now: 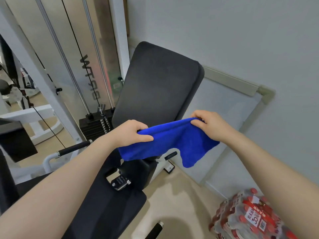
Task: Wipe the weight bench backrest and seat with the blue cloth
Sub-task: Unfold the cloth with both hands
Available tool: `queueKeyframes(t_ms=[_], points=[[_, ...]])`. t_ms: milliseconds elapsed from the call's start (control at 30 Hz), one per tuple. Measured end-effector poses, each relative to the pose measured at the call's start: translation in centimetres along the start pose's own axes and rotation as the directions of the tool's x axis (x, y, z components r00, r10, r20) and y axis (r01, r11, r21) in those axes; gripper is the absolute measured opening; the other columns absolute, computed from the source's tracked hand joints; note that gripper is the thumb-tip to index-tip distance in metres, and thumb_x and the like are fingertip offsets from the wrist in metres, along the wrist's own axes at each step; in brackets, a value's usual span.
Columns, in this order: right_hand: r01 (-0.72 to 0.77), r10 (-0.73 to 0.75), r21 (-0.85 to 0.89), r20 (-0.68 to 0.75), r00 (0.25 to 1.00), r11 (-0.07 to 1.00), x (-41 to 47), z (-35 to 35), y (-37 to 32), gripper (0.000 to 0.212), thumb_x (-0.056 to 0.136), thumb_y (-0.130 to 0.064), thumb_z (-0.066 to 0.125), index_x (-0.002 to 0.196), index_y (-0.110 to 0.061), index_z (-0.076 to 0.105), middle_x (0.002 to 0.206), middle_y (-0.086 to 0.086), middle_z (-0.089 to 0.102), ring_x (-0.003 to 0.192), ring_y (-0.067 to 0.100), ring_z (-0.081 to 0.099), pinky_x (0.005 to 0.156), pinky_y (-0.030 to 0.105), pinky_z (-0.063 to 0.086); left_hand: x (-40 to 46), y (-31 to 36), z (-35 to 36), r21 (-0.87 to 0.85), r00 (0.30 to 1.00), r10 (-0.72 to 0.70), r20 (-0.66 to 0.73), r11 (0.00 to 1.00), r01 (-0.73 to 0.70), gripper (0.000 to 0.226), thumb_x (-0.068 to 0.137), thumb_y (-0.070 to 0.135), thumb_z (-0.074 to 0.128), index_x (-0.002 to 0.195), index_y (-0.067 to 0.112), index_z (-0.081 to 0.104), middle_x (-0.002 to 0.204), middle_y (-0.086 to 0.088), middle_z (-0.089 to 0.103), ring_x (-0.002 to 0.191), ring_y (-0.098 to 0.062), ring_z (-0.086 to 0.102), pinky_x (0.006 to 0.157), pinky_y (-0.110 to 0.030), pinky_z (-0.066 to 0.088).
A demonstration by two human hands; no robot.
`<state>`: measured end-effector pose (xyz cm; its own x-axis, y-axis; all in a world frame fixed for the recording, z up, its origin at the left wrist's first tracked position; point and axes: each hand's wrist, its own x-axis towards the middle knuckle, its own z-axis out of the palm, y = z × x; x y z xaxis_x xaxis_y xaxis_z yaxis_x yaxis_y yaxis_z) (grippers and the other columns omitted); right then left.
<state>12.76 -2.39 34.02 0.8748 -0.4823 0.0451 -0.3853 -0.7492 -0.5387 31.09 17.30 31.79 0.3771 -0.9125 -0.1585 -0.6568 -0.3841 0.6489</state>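
The blue cloth (172,142) hangs stretched between both hands in front of the lower end of the black backrest (158,83), which stands tilted upright. My left hand (133,133) pinches the cloth's left top edge. My right hand (208,125) pinches its right top corner. The cloth's lower edge droops in front of the gap between backrest and seat, and I cannot tell whether it touches the bench. The black seat (112,209) runs toward me at bottom centre, partly hidden by my left forearm.
A white cable machine frame with a black weight stack (95,125) stands left of the bench. A black-gripped handle (74,147) sticks out at the left. A whiteboard (229,107) leans on the wall at right. A shrink-wrapped pack of red-capped bottles (250,216) sits on the floor, bottom right.
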Motion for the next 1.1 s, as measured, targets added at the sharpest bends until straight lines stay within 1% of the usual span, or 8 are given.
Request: queueKeyframes(t_ms=[300,467,633,733,900,967,1033,1100], points=[[-0.418,0.421,0.185,0.02,0.907,0.89,-5.2,-3.8,9.4,0.021,0.09,-0.015,0.051,0.069,-0.017,0.056,0.07,0.0,0.055,0.069,0.018,0.049,0.064,0.03,0.038,3.5,3.7,4.8,-0.179,0.998,-0.032,0.045,0.983,0.04,0.033,0.09,0.032,0.054,0.077,0.001,0.055,0.067,-0.002,0.048,0.063,-0.015,0.043,0.065,-0.029,0.035],[-0.604,0.642,0.624,0.205,0.739,0.496,-8.9,-4.9,12.5,0.009,0.091,-0.003,0.048,0.084,-0.007,0.052,0.079,0.01,0.057,0.061,0.022,0.058,0.055,0.028,0.051,8.0,12.3,11.9,-0.297,1.0,0.007,0.008,0.955,-0.004,0.031,0.093,0.029,0.044,0.078,0.002,0.05,0.068,-0.004,0.045,0.063,-0.017,0.04,0.064,-0.031,0.034],[-0.506,0.703,0.852,0.278,0.655,0.134,-12.1,-5.9,17.0,0.017,0.091,0.007,0.043,0.101,-0.004,0.051,0.098,0.018,0.061,0.07,0.024,0.065,0.058,0.032,0.058,11.6,19.4,21.0,-0.405,0.979,0.057,0.197,0.914,0.028,0.025,0.095,0.018,0.038,0.081,0.004,0.053,0.071,-0.003,0.052,0.065,-0.016,0.045,0.063,-0.027,0.041],[-0.449,0.738,0.893,0.282,0.613,0.032,-14.3,-6.2,20.9,0.043,0.091,0.01,0.04,0.125,-0.017,0.039,0.111,0.019,0.057,0.073,0.026,0.065,0.06,0.033,0.056,12.6,23.0,25.9,-0.423,0.937,0.113,0.331,0.905,0.041,0.02,0.094,0.025,0.046,0.084,0.009,0.053,0.071,-0.001,0.054,0.064,-0.018,0.047,0.062,-0.03,0.04],[-0.503,0.73,0.86,0.4,0.554,-0.09,-18.2,-6.8,26.7,0.034,0.088,0.008,0.037,0.116,0.002,0.054,0.105,0.024,0.06,0.083,0.031,0.066,0.067,0.035,0.058,14.4,25.4,31.9,-0.266,0.888,0.178,0.423,0.962,-0.067,0.027,0.073,0.019,0.072,0.091,0.011,0.053,0.073,0.005,0.057,0.062,-0.012,0.054,0.054,-0.016,0.044],[-0.578,0.712,0.814,0.437,0.549,-0.053,-20.0,-6.4,29.8,0.03,0.086,0.009,0.04,0.108,-0.003,0.058,0.098,0.02,0.063,0.083,0.029,0.067,0.073,0.034,0.056,15.4,25.8,35.0,-0.164,0.872,0.172,0.459,0.981,-0.107,0.014,0.078,0.008,0.059,0.09,0.007,0.052,0.069,0.005,0.052,0.064,-0.016,0.051,0.054,-0.02,0.041],[-0.748,0.707,0.601,0.396,0.586,0.283,-22.0,-5.1,32.8,0.024,0.084,0.004,0.047,0.095,-0.011,0.063,0.086,0.007,0.065,0.075,0.018,0.065,0.068,0.024,0.052,16.1,25.4,37.5,-0.108,0.86,0.146,0.489,0.988,-0.106,0.012,0.08,0.006,0.046,0.088,0.001,0.054,0.068,-0.001,0.051,0.067,-0.021,0.048,0.054,-0.026,0.037],[-0.764,0.687,0.152,0.353,0.635,0.627,-24.2,-3.0,36.6,0.019,0.084,-0.007,0.05,0.089,-0.018,0.064,0.078,-0.002,0.059,0.071,0.012,0.055,0.063,0.021,0.042,16.9,25.0,40.6,-0.089,0.829,0.12,0.546,0.992,-0.085,0.014,0.079,0.009,0.04,0.077,0.003,0.052,0.069,-0.005,0.05,0.066,-0.02,0.044,0.056,-0.028,0.033]])
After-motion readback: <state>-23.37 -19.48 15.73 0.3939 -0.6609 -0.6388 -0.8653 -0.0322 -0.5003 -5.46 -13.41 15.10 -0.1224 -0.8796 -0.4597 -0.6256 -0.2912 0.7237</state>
